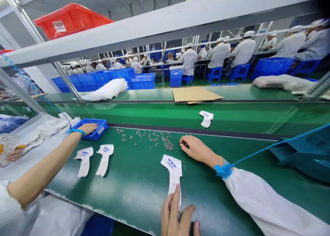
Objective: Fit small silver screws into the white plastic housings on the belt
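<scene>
At the bottom centre my left hand [176,215] has its fingers on the handle of a white pistol-shaped plastic shell half [173,169] with blue marks. Something dark shows between its lower fingers, too little to name. My right hand [197,148], with a blue wrist strap [224,170], is curled with thumb and fingers together at the right edge of a scatter of small metal screws [167,143]. What its fingertips hold, if anything, is hidden. Two similar shell halves [84,162] lie to the left, and another shell half [206,118] on the belt behind.
A co-worker's strapped arm [51,160] reaches from the left into a blue bin [96,134]. A metal shelf [165,19] crosses above, bearing a red tray [73,19]. Cardboard [196,93] lies beyond the green belt [144,112]. A blue cord [281,145] runs right from my strap.
</scene>
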Demonstrator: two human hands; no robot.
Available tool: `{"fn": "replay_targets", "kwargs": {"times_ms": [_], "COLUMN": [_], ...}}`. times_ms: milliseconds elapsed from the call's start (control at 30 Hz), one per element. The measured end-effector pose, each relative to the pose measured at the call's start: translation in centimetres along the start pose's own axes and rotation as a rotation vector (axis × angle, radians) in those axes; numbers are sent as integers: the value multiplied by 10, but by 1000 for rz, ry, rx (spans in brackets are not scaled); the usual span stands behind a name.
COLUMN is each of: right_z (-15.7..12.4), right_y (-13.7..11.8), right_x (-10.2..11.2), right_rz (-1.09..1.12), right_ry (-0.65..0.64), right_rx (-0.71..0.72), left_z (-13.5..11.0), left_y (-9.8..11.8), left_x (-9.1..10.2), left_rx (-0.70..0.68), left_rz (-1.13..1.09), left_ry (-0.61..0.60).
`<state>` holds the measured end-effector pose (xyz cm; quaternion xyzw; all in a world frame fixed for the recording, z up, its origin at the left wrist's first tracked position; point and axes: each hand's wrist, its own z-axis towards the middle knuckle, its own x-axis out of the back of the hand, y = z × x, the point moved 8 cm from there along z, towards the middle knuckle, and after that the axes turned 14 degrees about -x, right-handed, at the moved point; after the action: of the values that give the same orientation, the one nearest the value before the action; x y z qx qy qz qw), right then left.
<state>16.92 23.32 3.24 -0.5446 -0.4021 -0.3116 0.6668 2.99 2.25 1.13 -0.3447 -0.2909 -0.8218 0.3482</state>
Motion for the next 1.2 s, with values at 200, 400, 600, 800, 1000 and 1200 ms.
{"fn": "replay_targets", "kwargs": {"times_ms": [200,400,600,800,1000,1200], "right_z": [-41,-67,-75,-73,-62,-63], "right_y": [17,30,24,28,21,12], "right_x": [11,8,8,14,10,8], "right_rz": [-14,-99,-85,-77,-89,-121], "right_ry": [-44,-73,-77,-16,30,23], "right_rx": [-58,-2,116,69,40,32], "left_z": [8,7,8,10,10,11], "left_y": [-35,-19,-13,-13,-11,-9], "left_x": [11,2,-1,2,2,2], "left_rx": [64,13,39,19,17,30], "left_rz": [-92,-140,-141,-130,-121,-161], "left_ry": [-26,-94,-155,-155,-170,-230]}}
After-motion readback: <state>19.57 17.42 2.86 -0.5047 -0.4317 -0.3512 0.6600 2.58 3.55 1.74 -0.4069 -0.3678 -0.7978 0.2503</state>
